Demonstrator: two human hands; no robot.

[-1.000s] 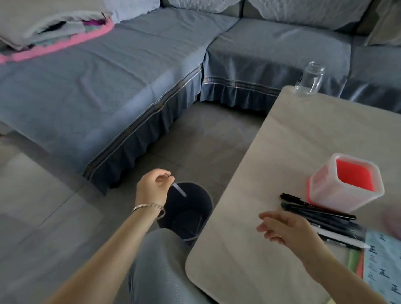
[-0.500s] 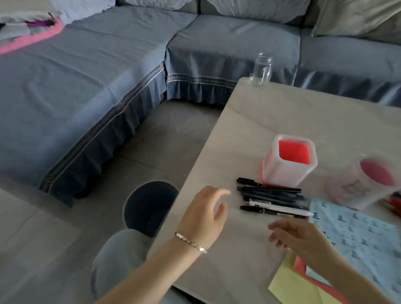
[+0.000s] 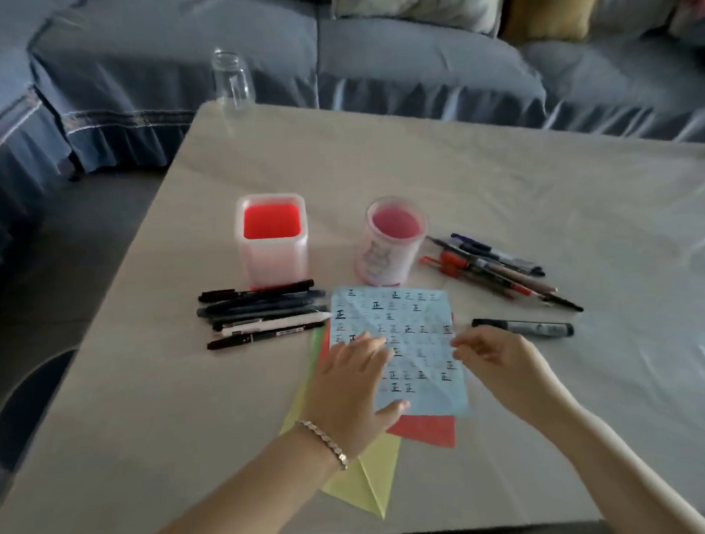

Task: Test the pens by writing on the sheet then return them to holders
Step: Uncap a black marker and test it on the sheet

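The left hand (image 3: 353, 380) lay flat on the blue sheet (image 3: 415, 328), fingers released; the right hand (image 3: 496, 359) hovered at its edge, fingers loosely curled, grasping nothing.

At the centre of the frame a light blue sheet (image 3: 421, 344) is covered with black written marks, and red paper (image 3: 428, 430) and yellow paper (image 3: 366, 486) are seen under it. Above it, a white square holder (image 3: 272, 261) is lined in bright red beside a pink round holder (image 3: 386, 261). Black pens (image 3: 260, 318) are laid at the left and red and dark blue pens (image 3: 495, 270) at the right on a beige table (image 3: 147, 393).
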